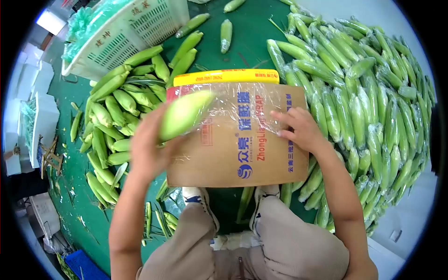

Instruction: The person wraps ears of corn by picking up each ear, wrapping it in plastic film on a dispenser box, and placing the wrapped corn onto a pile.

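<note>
Apparently, a cardboard box [219,163] is serving as a work surface. Over its left side, the left hand [148,144] is grasping a corn cob [185,114]; over its right, the right hand [302,127] is seemingly pinching film [269,122], perhaps keeping it taut.

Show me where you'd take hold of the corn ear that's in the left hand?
Probably by the free end of the corn ear, coming from the right hand's side. The left hand covers the other end; this one sticks out, pointing forward and right. Fingers along both long sides should suit its long, rounded shape.
</note>
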`<state>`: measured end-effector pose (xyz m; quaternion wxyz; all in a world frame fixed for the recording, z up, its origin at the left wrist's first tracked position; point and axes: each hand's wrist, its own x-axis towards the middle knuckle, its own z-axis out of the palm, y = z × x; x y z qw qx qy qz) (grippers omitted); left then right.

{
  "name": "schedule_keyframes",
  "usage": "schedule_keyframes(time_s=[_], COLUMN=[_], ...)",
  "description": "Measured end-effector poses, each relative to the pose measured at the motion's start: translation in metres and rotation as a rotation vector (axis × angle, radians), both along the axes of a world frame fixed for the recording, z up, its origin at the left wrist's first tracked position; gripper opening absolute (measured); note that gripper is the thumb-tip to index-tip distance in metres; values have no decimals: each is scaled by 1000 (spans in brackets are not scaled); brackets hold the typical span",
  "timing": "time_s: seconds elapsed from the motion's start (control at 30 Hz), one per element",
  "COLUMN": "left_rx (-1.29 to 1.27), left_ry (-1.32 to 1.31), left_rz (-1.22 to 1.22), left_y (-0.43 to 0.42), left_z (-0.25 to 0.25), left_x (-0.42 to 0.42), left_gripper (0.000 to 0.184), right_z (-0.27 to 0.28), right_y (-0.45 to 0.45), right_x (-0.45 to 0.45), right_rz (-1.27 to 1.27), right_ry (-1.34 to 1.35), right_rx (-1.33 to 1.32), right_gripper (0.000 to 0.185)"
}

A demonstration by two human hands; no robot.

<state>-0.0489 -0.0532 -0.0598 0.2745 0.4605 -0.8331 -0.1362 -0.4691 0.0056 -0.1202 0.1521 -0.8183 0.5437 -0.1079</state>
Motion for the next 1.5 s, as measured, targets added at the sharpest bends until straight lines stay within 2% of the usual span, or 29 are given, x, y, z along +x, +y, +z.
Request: schedule_keyframes(time_s=[0.03, 0.07, 0.17, 0.2, 0.3, 0.33, 0.43, 0.53, 0.57, 0.63, 0.67, 0.7, 0.77, 0.8, 0.9, 0.93, 1.03, 1.07, 1.1, 1.17, 1.23, 1.27, 1.3, 1.33, 1.37, 1.47, 1.5], left_rx=[15, 40, 39, 66, 70, 97, 174, 91, 68, 22, 164, 288, 283, 240, -17, -124, 57, 174, 221, 437, 325, 318, 191, 37, -22, -27, -57], left_ry=[-18, -61, -314, -353, -346, -355, -318, 76, 199, 72, 17, 6, -82, -95, -212, -152, 322, 405, 701, 1193, 776, 577, 145, -100, -190, -246, -295], left_rz=[-129, -194, -315, -292, -391, -405, -400, -417, -264, 24, 129, 165, 194, 249, 188, 186, 439, 377, 293, 388, 300, 151, -80, -144, -145, -183, -158], left_y=[-13, -26, -43, -44, -42, -44, -48, -54, -51, -34, -26, -14, -9, -13, -22, -15, 21, 41, 56, 75, 78, 84, 80, 83, 79, 22, -3], left_z=[5, 2, -39, -34, -31, -34, -31, -49, -61, -61, -75, -73, -73, -71, -85, -84, -81, -74, -87, -72, -68, -69, -73, -59, -55, -56, -52], left_x=[-34, -64, -107, -113, -113, -115, -121, -103, -81, -37, -18, -14, -10, -15, -13, -14, -10, -10, -13, -34, -43, -54, -57, -73, -80, -98, -108], left_gripper=[79, 77, 70, 70, 73, 75, 73, 67, 67, 70, 81, 80, 68, 45, 31, 16, 9, 10, 12, 13, 16, 22, 37, 49, 56, 57, 57], right_z=[-9, -17, -31, -32, -6, -23, -11, -14, -14, -13, -12, -15, -18, -15, 0, 7, 13, 11, 10, 7, 1, -6, -1, 6, 11, 18, 22], right_y=[-6, -7, 19, 41, 44, 32, -28, -51, -56, -60, -55, -49, -45, -43, -36, -34, -17, -11, -5, 6, 8, 8, 5, 2, -2, -15, -19], right_x=[1, 4, 1, -2, 26, 26, 73, 97, 99, 91, 89, 88, 87, 88, 87, 80, 56, 53, 53, 69, 81, 84, 85, 85, 84, 81, 84], right_rz=[51, 27, 71, -56, -276, -353, -104, -125, -109, -84, -132, -166, -207, -202, -227, -207, -146, -80, -9, 68, 161, 198, 198, 195, 188, 14, -43], right_ry=[2, 8, -246, -304, -523, -406, -308, -40, -81, -157, -176, -215, -279, -274, -302, -242, -118, -103, -88, -192, -261, -266, -237, -208, -179, -80, -122], right_rx=[-6, -68, -253, -228, -392, -367, -277, -268, -242, -185, -166, -180, -210, -261, -259, -256, -163, -84, -5, -4, 29, 25, 67, 107, 145, -252, -256], right_gripper=[52, 40, 32, 29, 24, 28, 50, 68, 69, 71, 71, 71, 70, 70, 70, 71, 72, 72, 72, 73, 73, 74, 73, 72, 71, 72, 73])
